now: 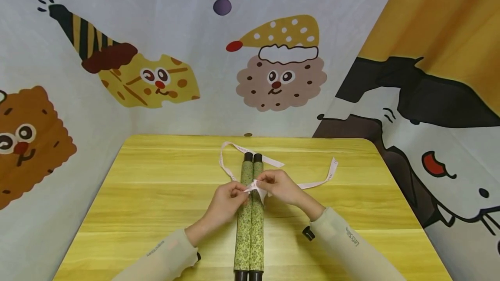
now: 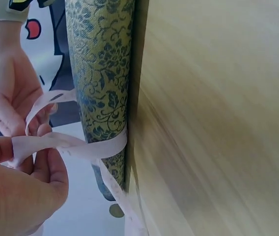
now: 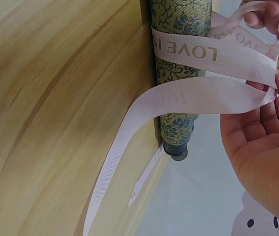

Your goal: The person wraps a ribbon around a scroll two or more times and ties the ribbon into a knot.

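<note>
Pale sleeves (image 1: 160, 257) nearest, and left hand (image 1: 223, 204) and right hand (image 1: 282, 187) both pinch the pink LOVE-printed ribbon (image 3: 193, 51) around two brocade scrolls (image 1: 244, 237), lying mid-table (image 1: 156, 194); even tension should keep that loop snug!

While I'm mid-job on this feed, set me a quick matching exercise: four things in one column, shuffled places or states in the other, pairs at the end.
Things
1. Pale pink printed fabric ribbon
2. Two green patterned cloth-covered rolls with dark ends
3. Yellow wood-grain table
4. Pinkish scallop-edged cookie figure

Places or states
A. Lying side by side, lengthwise
B. Wearing a yellow, white-spotted hat
C. Pinched by the left hand and the right hand
D. Flat surface with the rolls on top

Pairs: 1-C, 2-A, 3-D, 4-B
</note>
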A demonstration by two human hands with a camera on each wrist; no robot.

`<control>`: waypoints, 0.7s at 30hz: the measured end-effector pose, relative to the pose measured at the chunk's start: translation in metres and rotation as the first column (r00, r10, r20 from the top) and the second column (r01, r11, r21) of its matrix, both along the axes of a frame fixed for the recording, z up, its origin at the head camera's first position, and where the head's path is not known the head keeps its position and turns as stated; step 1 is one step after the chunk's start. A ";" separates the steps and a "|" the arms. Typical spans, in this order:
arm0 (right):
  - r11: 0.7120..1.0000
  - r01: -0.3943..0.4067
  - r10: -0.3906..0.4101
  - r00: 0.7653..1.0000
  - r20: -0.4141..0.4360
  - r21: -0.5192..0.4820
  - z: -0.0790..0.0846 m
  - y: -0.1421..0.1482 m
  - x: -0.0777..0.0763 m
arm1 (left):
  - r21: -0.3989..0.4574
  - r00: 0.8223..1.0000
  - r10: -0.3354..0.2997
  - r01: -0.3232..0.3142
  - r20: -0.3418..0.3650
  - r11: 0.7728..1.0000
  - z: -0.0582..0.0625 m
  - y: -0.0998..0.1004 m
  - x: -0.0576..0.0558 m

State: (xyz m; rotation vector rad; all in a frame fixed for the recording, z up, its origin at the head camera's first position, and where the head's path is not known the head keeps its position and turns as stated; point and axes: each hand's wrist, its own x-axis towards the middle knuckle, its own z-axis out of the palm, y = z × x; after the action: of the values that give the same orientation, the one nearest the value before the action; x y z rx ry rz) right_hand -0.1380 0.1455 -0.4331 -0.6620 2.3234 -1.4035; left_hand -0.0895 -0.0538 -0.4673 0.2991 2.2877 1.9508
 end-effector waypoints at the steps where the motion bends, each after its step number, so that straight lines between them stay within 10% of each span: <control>1: 1.000 0.000 0.000 1.000 -0.005 0.005 -0.001 0.000 0.000 | 0.002 1.000 0.005 -0.005 0.008 1.000 -0.004 -0.001 -0.001; 21: 0.997 0.017 -0.017 1.000 -0.004 0.076 -0.035 0.026 -0.013 | -0.053 0.997 -0.009 0.013 0.072 0.999 -0.006 -0.029 -0.005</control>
State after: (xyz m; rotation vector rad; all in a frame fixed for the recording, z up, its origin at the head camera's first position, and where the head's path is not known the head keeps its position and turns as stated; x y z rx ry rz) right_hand -0.1507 0.1716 -0.4677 -0.6243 2.3775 -1.3142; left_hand -0.0941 -0.0826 -0.4732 0.2314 2.2834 1.8602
